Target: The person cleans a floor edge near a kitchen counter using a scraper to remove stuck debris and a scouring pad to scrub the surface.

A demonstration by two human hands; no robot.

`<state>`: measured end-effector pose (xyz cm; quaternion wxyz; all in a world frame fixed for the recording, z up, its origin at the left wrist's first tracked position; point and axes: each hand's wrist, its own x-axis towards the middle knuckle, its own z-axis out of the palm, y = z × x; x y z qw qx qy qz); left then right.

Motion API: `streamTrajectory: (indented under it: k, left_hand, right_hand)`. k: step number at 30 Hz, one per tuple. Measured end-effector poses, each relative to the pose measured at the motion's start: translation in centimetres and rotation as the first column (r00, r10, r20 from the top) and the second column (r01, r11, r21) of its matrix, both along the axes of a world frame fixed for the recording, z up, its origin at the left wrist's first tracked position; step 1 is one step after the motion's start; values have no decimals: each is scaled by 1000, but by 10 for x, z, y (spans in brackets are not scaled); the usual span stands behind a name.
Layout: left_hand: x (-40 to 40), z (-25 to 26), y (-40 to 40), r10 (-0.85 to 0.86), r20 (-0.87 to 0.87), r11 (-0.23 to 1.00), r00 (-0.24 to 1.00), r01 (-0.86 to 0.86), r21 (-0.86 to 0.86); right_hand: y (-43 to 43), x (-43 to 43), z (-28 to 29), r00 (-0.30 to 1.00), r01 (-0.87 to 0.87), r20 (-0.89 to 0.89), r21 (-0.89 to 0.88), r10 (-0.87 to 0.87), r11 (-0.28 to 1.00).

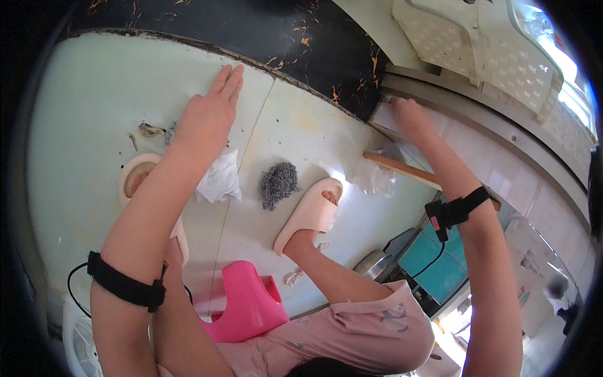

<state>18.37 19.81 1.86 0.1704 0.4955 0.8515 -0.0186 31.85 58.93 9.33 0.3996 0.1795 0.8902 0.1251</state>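
Note:
My left hand (208,115) lies over the pale floor tile (101,85), fingers stretched out. Its fingertips are just short of the dirty dark joint (207,45) below the black, orange-veined stone edging (235,21). Below that wrist is a crumpled white cloth (220,178). Over to the right, my right hand (411,118) is at the light wall tiles (435,118) beside the end of the stone; its fingers are curled, and whether they hold something is hidden. A grey steel wool scourer (279,185) lies on the floor between my feet.
Dark scraps (151,130) litter the floor on the left. A clear plastic bag (379,176) lies near a wooden strip (400,167) under my right forearm. A pink plastic stool (249,306), pale slippers (308,214) and a metal pot (374,264) are lower down. White plastic chairs (443,42) stand upper right.

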Motion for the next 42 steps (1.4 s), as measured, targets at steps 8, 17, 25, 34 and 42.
streamTrajectory:
  k: [8,17,25,34,42]
  left_hand:
    - [-1,-5,-4,-4,-19,1000,1000,4,-1]
    - [-4,1,-9,41,118,999,992,-38,-28]
    - [2,4,-1,72,133,997,988,-75,14]
    - [6,-2,-1,41,-1,999,999,-41,4]
    - [6,-6,-5,41,31,995,999,-43,88]
  right_hand:
    - [-11,1,5,984,-150,73,-151,163,977]
    - [-44,37,6,872,-229,393,-203,294,952]
    - [-62,-14,29,981,171,129,-252,-142,952]
    - [-60,-20,15,755,-588,373,22,539,809]
    - [-69,-30,-2,703,-633,409,-14,582,774]
